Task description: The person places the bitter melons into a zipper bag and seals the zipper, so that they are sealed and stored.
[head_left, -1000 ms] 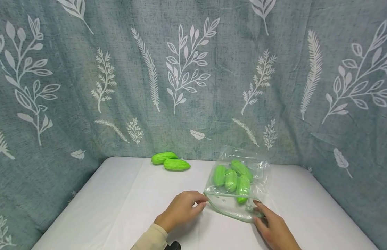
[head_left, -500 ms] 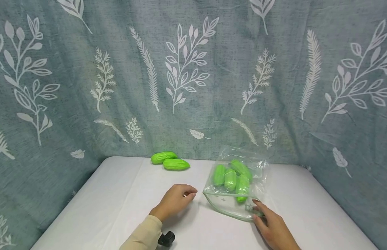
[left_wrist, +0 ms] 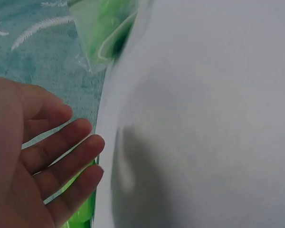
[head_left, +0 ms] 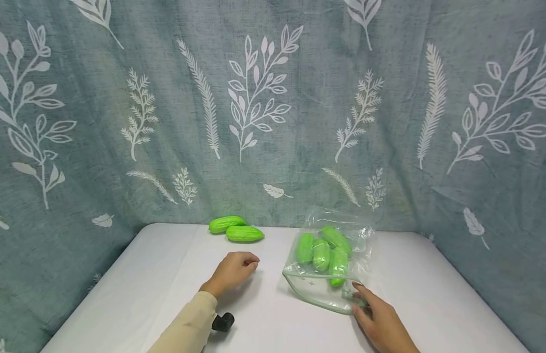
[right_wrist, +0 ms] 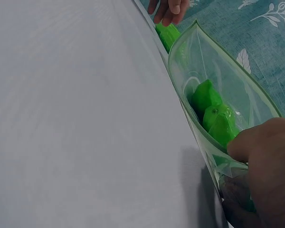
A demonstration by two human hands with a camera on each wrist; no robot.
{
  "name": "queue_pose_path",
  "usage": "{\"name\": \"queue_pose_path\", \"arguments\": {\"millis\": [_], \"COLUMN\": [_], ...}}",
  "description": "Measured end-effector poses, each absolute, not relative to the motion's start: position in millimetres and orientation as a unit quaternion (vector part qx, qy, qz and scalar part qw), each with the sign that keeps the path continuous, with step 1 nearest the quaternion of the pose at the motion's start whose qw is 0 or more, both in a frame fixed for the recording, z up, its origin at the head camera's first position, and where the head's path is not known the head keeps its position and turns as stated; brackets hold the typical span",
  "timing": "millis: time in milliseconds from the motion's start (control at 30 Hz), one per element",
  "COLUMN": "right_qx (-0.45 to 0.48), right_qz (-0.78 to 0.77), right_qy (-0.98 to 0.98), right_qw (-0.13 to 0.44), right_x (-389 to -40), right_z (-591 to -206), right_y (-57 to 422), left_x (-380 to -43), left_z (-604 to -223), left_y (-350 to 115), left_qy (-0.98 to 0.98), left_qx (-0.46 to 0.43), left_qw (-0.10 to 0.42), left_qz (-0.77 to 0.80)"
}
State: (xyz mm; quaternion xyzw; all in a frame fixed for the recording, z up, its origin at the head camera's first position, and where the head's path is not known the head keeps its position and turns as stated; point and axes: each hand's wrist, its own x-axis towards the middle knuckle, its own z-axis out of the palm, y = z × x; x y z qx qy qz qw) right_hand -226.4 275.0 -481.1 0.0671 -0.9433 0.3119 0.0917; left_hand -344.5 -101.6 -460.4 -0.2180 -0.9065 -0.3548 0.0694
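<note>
A clear zip bag [head_left: 306,291] with a green-edged mouth lies on the right half of the table, several green cucumbers [head_left: 321,255] inside it. My right hand [head_left: 381,318] holds the bag's right corner at the mouth, the thumb [right_wrist: 242,146] over the edge. In the right wrist view the mouth gapes. Two loose cucumbers [head_left: 245,234] lie against each other at the back of the table. My left hand [head_left: 231,272] hovers over the table in front of them, holding nothing. The left wrist view shows its fingers [left_wrist: 71,166] loosely spread.
A white cloth covers the table [head_left: 158,274]. Behind and beside it hangs a blue-green curtain [head_left: 273,122] printed with white leaves. A black device [head_left: 223,322] sits at the left wrist, below the beige sleeve [head_left: 186,321].
My left hand has let go of the bag's left corner and moved left and away from me, towards the loose cucumbers. The right hand keeps its place on the bag.
</note>
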Motion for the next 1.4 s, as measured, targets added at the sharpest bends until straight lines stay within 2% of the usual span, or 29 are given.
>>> {"name": "queue_pose_path", "arguments": {"millis": [1033, 1400], "right_qx": [0.073, 0.072], "right_qz": [0.299, 0.294], "right_qy": [-0.944, -0.947], "right_qw": [0.119, 0.108], "right_x": [-226, -227], "right_z": [-480, -480], "right_y": [272, 273], "left_x": [-389, -399], "left_z": [-465, -463], "left_y": [-126, -128], "left_qy": [-0.914, -0.917], "left_qx": [-0.081, -0.049], "left_qw": [0.104, 0.129], "left_qz": [-0.385, -0.374]}}
